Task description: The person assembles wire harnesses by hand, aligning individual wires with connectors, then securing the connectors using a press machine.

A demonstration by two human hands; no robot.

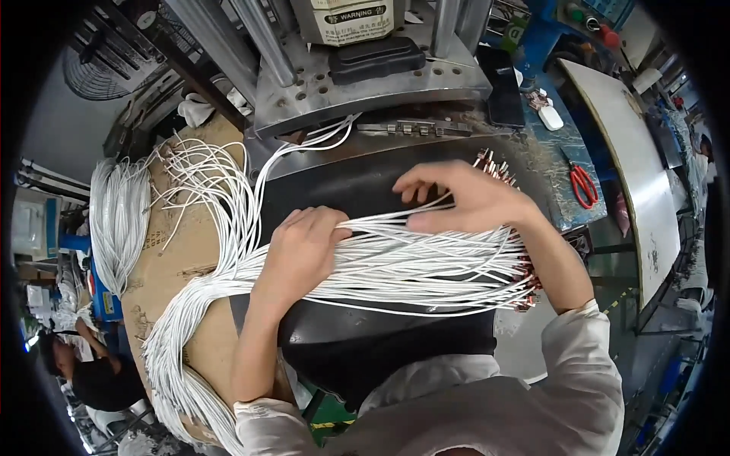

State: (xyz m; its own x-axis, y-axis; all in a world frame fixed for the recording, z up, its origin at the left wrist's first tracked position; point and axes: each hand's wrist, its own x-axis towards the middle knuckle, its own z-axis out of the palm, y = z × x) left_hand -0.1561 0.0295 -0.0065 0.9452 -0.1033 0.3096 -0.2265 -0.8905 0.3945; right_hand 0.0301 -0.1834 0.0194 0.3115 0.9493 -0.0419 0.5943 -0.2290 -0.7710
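A thick bundle of white cables (411,266) stretches across a black mat (327,190) in front of me. Reddish, copper-coloured tips (525,281) show at its right end. My left hand (304,247) is closed over the upper strands, with a few of them coming out between its thumb and fingers. Farther right, my right hand (468,197) hangs over the same strands, its curved fingers and thumb apart. The thumb lies close along the cables; whether it touches them I cannot tell. Past my left hand, the bundle bends down over a sheet of cardboard (201,327).
Beyond the mat stands a press with a heavy metal plate (372,95); a metal fixture strip (414,129) lies before it. Red-handled scissors (584,186), a white case (550,118) and a dark phone (500,87) are at right. Another cable bundle (120,228) hangs at left; a person (95,372) sits beyond.
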